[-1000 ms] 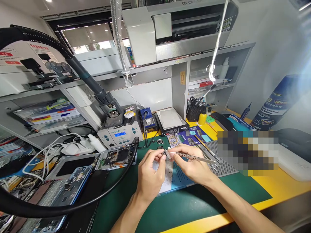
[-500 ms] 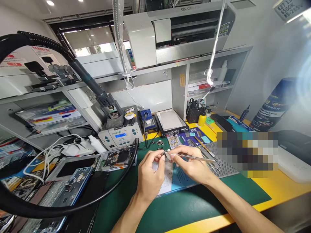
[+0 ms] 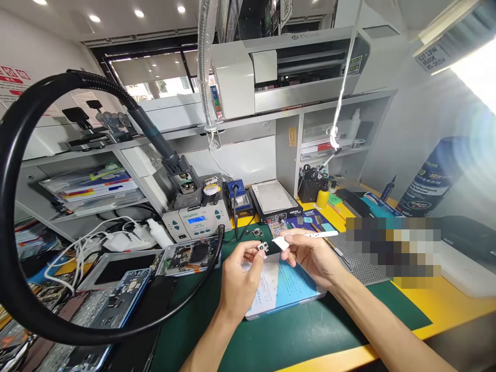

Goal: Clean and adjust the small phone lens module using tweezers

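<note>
My left hand pinches a small silver-and-black part, which looks like a phone camera module, between thumb and fingers. Just to its right, my right hand is closed on a small white piece, perhaps a wipe or paper. A slim light-coloured tool, seemingly tweezers, lies across the same hand and points right. A narrow gap separates the white piece from the module. Under both hands lies a blue-and-white booklet or box. Another similar small module rests behind on the green mat.
A hot-air station stands behind, its black hose looping across the left side. Opened phone parts lie left. A heating plate, a grey perforated mat and a blue spray can are at the back and right.
My right hand has drawn slightly up and right, taking the white piece away from the module. The tool has turned closer to level. The module in my left hand shows more fully.
</note>
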{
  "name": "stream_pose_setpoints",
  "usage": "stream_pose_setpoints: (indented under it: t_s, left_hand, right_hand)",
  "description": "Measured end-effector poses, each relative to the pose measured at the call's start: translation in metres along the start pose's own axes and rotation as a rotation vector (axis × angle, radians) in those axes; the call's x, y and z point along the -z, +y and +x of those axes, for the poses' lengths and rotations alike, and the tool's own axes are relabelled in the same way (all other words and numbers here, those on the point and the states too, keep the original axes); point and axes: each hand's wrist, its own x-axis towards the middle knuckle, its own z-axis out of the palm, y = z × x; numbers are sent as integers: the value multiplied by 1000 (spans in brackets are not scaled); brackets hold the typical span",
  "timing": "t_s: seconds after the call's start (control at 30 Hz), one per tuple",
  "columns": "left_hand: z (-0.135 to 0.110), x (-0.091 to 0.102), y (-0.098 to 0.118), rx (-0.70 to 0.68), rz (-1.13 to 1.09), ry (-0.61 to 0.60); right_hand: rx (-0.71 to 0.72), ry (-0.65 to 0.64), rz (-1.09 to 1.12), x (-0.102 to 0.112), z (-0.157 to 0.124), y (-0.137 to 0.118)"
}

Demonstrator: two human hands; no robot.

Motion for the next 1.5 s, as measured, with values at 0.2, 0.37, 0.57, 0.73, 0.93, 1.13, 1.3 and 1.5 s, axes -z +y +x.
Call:
stream_pose_setpoints:
  t_s: [0.2,0.37,0.57,0.73,0.93,1.13,1.3,1.5]
  left_hand:
    - [6,7,-1,18,186,-90]
    - [9,14,-9,-13,295,-195]
    - [8,13,-14,-51,317,-260]
    - [9,13,-16,-123,353,-260]
    - [10,15,-16,-169,309,-133]
    - [8,10,-1,-142,114,-119]
    - [7,5,2,-54,-28,-201]
    - [15,14,-4,89,-174,-173]
  right_hand:
    - [-54,36,53,1,2,-4]
    - [-53,66,58,3,5,-4]
    - [-78,59,59,4,5,-3]
    - [-105,62,50,5,6,-3]
    - [-128,29,0,3,4,-2]
    - [-143,-81,-87,-4,2,6]
    - [-131,-121,-164,-6,5,13]
    - [-43,-47,-233,-1,2,0]
